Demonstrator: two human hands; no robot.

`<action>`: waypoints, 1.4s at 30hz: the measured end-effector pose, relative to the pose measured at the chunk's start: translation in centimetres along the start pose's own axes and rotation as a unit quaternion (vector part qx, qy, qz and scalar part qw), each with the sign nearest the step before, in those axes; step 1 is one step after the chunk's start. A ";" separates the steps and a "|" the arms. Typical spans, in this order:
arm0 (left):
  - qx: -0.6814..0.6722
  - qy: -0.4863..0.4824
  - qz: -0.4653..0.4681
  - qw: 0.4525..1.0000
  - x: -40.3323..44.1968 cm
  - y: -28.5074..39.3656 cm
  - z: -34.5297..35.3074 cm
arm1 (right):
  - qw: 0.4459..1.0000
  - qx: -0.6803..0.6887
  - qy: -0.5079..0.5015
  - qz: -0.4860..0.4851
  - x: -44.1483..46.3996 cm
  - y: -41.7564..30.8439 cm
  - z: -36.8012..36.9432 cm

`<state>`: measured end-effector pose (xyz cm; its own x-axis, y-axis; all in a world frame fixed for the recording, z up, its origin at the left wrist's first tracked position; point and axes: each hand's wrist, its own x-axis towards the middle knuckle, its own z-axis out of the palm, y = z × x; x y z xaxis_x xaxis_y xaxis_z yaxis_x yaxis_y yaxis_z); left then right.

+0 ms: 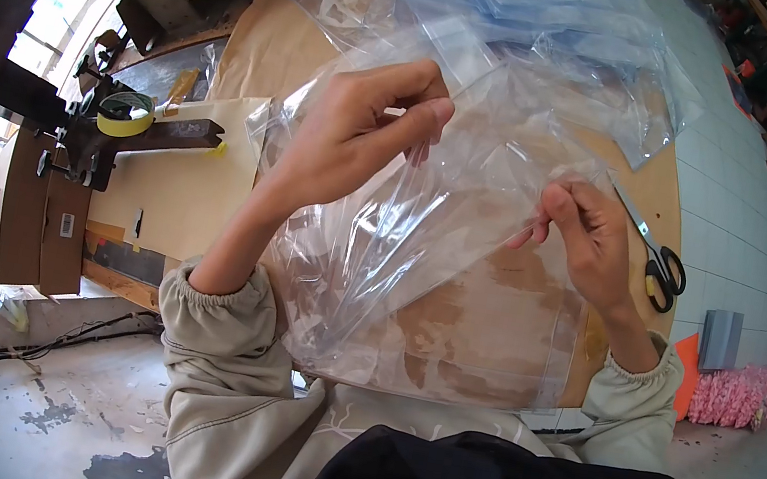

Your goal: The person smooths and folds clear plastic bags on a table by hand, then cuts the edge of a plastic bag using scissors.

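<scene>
A clear plastic bag (pixel 372 248) hangs in folds between my hands, over the brown tabletop. My left hand (pixel 361 129) is raised near the middle, thumb and fingers pinched on the bag's film. Lower and to the right, my right hand (pixel 587 235) has its fingers curled together at the film's other side, also gripping it. Beyond my hands lies a pile of clear, bluish plastic bags (pixel 541 22). A pair of scissors (pixel 655 253) with black handles rests at the table's right edge, close to my right hand.
On the left, a tape roll (pixel 125 115) sits on a dark metal stand beside a cardboard sheet (pixel 179 185). A cardboard box (pixel 62 221) stands farther left. On the floor at right are a pink fluffy bundle (pixel 748 394) and a grey block (pixel 720 340).
</scene>
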<state>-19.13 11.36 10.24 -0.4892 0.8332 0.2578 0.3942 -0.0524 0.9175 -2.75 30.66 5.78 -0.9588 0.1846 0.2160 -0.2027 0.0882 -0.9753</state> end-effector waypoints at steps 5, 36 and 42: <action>0.186 0.021 0.081 0.979 1.2 2.1 1.4 | 0.999 -0.019 -0.011 0.031 -0.8 -0.3 0.6; 0.406 -0.129 -0.002 0.905 -13.5 3.9 9.6 | 0.931 -0.286 0.219 0.063 -11.9 1.6 -7.9; 0.486 -0.038 0.043 0.872 -18.3 3.5 13.5 | 0.733 -0.612 0.289 -0.059 -12.2 -2.9 -5.2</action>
<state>1.72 3.31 4.68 -0.3876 0.8848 0.2587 0.9179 0.3445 0.1970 10.62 33.24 6.21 -0.6322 0.4586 0.6246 0.3937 0.8844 -0.2509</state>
